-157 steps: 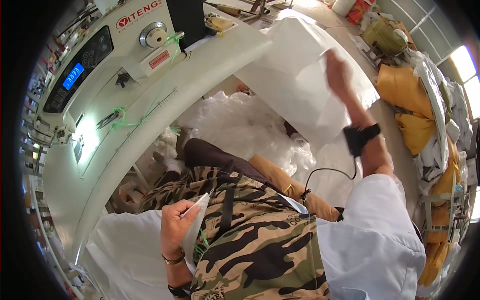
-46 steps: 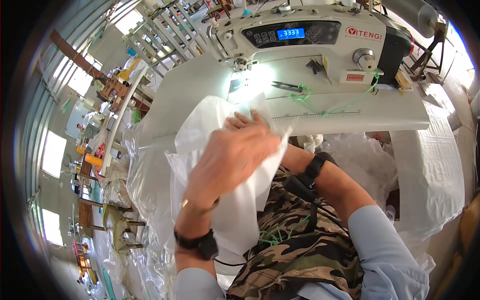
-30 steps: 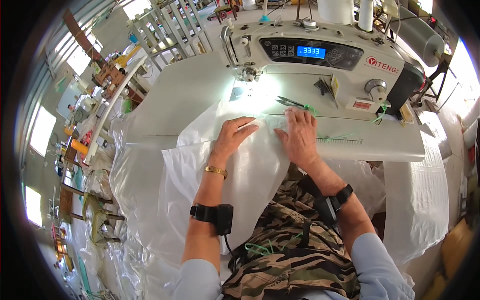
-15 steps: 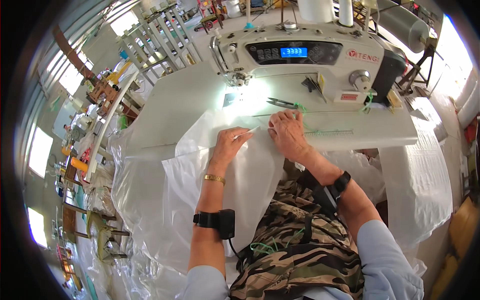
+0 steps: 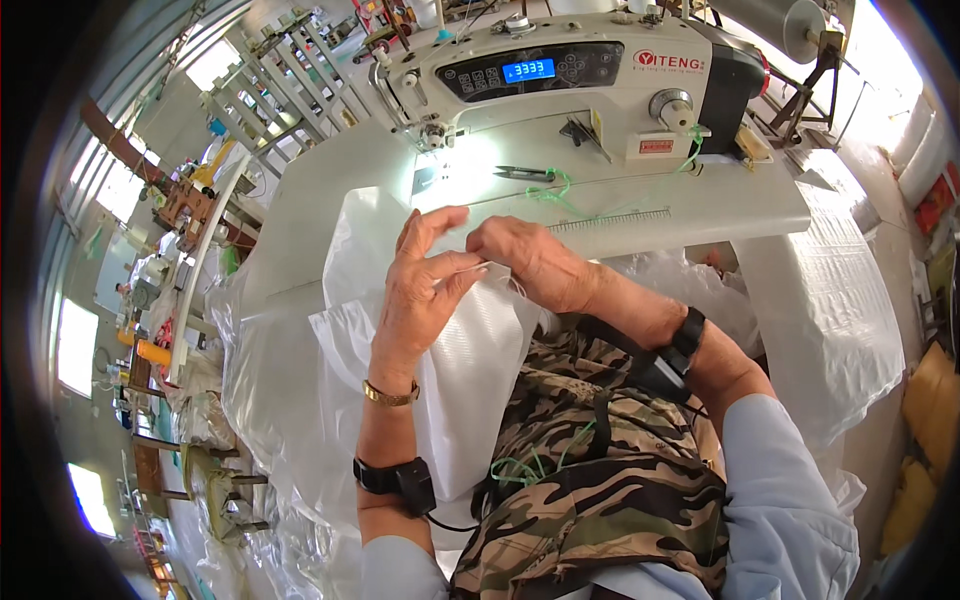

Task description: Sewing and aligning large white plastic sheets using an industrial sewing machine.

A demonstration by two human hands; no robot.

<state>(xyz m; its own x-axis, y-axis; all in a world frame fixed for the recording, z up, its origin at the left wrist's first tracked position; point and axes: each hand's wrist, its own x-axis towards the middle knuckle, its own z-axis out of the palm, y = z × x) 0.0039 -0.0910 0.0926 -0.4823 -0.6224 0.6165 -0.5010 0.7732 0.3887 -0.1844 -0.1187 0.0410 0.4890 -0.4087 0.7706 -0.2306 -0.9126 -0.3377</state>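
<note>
A translucent white plastic sheet (image 5: 465,355) hangs over the table's front edge and drapes toward my lap. My left hand (image 5: 415,290) pinches its upper edge between thumb and forefinger, the other fingers raised. Close beside it, my right hand (image 5: 535,262) is closed on the same edge, its fingertips partly hidden behind the knuckles. Both hands are held in front of the sewing machine (image 5: 625,75), whose lit needle area (image 5: 450,168) lies just beyond them. Dark thread snips (image 5: 525,173) rest on the machine table (image 5: 700,205) with a tangle of green thread (image 5: 560,195).
A ruler strip (image 5: 610,219) runs along the table near its front edge. Small dark tools (image 5: 580,132) lie under the machine arm. More white sheeting (image 5: 815,310) hangs at the right, and clear plastic (image 5: 270,400) is heaped at the left. A metal rack (image 5: 285,85) stands behind.
Both hands have lifted the sheet's edge off the table toward me and come closer together. My left hand has turned upward with its fingers spread. The whole view has shifted slightly.
</note>
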